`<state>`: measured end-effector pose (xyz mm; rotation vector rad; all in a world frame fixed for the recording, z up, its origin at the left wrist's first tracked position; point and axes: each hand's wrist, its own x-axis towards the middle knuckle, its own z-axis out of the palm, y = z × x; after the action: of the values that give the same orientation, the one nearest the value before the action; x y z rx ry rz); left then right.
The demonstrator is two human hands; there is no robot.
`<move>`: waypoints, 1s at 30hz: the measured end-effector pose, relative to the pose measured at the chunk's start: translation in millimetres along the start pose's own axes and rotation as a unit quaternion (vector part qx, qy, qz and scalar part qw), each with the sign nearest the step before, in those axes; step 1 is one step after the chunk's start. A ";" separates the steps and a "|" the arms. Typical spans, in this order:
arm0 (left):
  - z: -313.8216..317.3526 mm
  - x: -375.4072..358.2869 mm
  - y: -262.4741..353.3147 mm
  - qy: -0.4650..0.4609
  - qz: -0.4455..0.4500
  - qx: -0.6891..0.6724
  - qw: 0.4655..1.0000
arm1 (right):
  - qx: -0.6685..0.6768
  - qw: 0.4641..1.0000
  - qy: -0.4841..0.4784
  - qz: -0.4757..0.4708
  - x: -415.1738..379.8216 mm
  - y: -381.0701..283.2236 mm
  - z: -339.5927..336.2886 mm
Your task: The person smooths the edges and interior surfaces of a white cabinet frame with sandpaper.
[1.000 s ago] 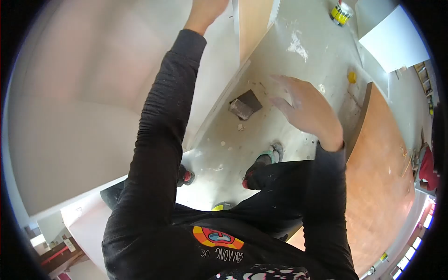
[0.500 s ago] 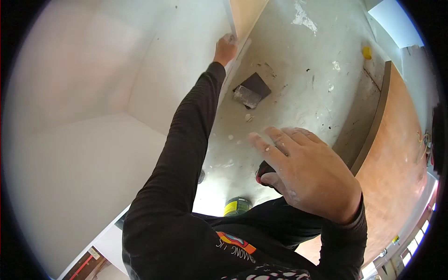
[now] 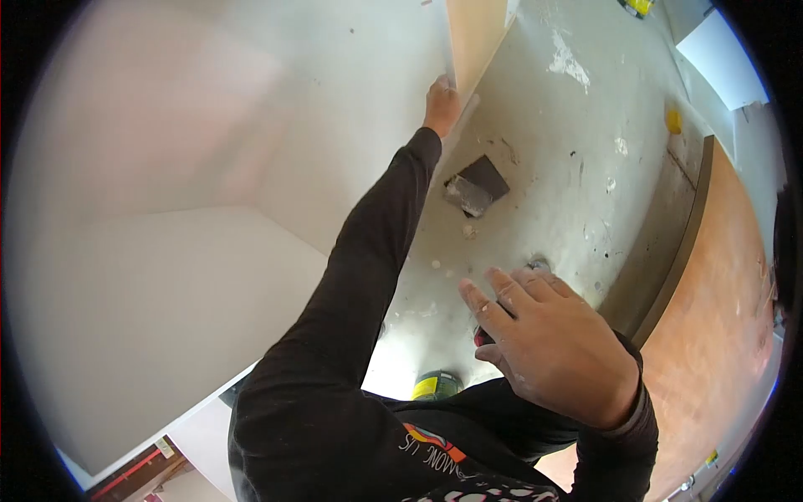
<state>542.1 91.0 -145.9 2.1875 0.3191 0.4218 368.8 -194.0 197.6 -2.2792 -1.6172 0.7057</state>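
Note:
My left hand (image 3: 442, 105) reaches forward at the end of an outstretched arm. Its fingers are curled beside the edge of a tan board (image 3: 475, 38), against a white panel (image 3: 360, 100); whatever they grip, if anything, is hidden. Nearer my body, my right hand (image 3: 560, 347) hovers palm down over the floor, fingers spread and dusted with white, holding nothing. On the floor between the two hands lies a dark flat square (image 3: 487, 174), with a greyish, dusty block (image 3: 468, 195) partly on top of it.
A green and yellow tub (image 3: 437, 386) stands by my legs. To the right is a long wooden board (image 3: 711, 335) with a dark edge. A yellow object (image 3: 674, 121) lies farther off, and white splotches mark the grey floor (image 3: 535, 167).
The view has shifted, so most things sit lower and to the right. My left hand stays by the board's edge, and my right hand stays spread in the air.

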 end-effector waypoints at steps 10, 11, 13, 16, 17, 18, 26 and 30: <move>-178.1 75.8 245.6 0.141 0.228 -0.092 0.959 | -0.009 0.999 0.022 -0.023 6.7 -4.0 5.6; -166.5 63.5 242.4 0.241 0.239 0.231 0.912 | -0.003 0.999 0.028 -0.036 6.6 -2.3 11.8; -123.1 35.7 214.6 0.306 0.301 0.104 0.897 | -0.007 0.998 0.048 -0.038 0.7 -0.6 15.4; -75.4 11.1 130.3 0.080 0.134 0.105 0.982 | 0.018 0.999 0.033 -0.018 0.4 -5.4 17.6; -88.3 3.8 150.8 -0.032 -0.070 0.009 0.997 | 0.024 0.999 0.027 -0.024 0.4 -5.8 21.8; -73.2 26.5 110.5 0.007 0.074 0.131 0.989 | 0.027 0.999 0.022 -0.026 -1.5 -4.5 23.3; -154.1 88.3 300.7 0.331 0.236 0.324 0.854 | 0.023 0.995 0.089 -0.046 -9.1 -2.8 38.2; -108.7 68.2 227.3 0.239 0.215 0.642 0.696 | 0.024 0.998 0.056 0.028 -10.9 7.9 23.7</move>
<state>577.8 58.2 110.6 3.5336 0.4539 1.3667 359.9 -208.6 176.3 -2.2932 -1.4763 0.6101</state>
